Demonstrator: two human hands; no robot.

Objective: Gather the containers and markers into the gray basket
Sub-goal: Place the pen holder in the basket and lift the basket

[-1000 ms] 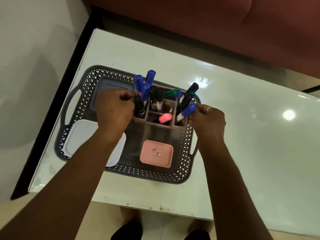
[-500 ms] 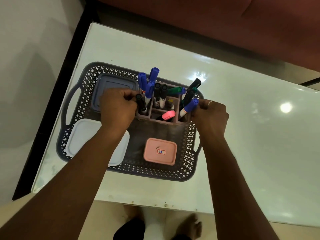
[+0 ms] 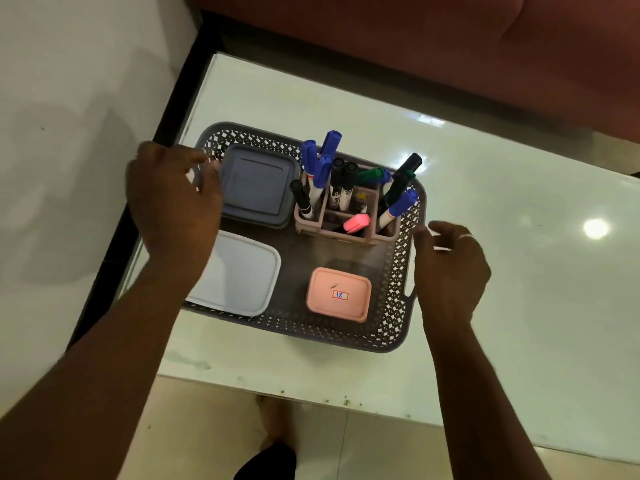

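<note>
The gray basket sits on the white table. Inside it stand a pink marker holder full of several blue, black, green and pink markers, a gray lidded container at the back left, a white lidded container at the front left and a small pink lidded container with a label at the front. My left hand hovers over the basket's left end, fingers apart, holding nothing. My right hand is at the basket's right handle, fingers loosely curled, empty.
The glossy white table extends to the right of the basket. A dark red sofa runs along the far side. The table's left edge borders a pale floor. A foot shows below the near edge.
Both hands have let go of the marker holder and moved outward, the left to the basket's left end, the right to its right handle. The holder now stands alone in the basket.
</note>
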